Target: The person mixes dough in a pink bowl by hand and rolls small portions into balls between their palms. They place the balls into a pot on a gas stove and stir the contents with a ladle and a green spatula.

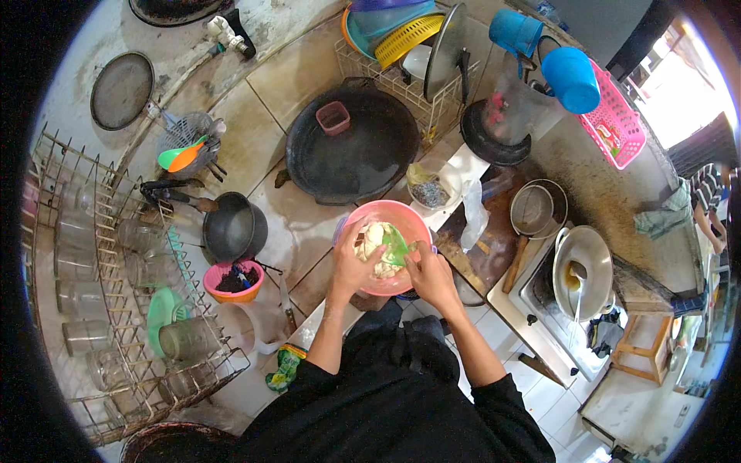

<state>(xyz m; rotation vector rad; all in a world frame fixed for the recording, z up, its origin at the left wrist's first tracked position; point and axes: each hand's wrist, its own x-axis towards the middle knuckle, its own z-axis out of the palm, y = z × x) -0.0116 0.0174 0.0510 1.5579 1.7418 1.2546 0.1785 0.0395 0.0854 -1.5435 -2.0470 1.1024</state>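
Observation:
A pink plastic bowl (399,211) stands before me with pale, lumpy dough (375,246) inside. My right hand (431,278) grips a green plastic spoon or scoop (396,245), whose broad end touches the dough. My left hand (351,260) reaches over the bowl's left side, its fingers at the dough; whether they close on any of it cannot be made out. Beyond the bowl lies a wide black pan (359,156) with a small pink square container (333,118) in it. A clear bowl (448,185) holding a plastic bag is to the right of the pan.
At the left stand a wire rack (130,341) of glass jars, a dark pot (228,226) and a knife (286,304). To the right, a wok (590,260) with a ladle sits on a gas stove (541,301), near a strainer (531,209). Another person (707,197) is at the far right.

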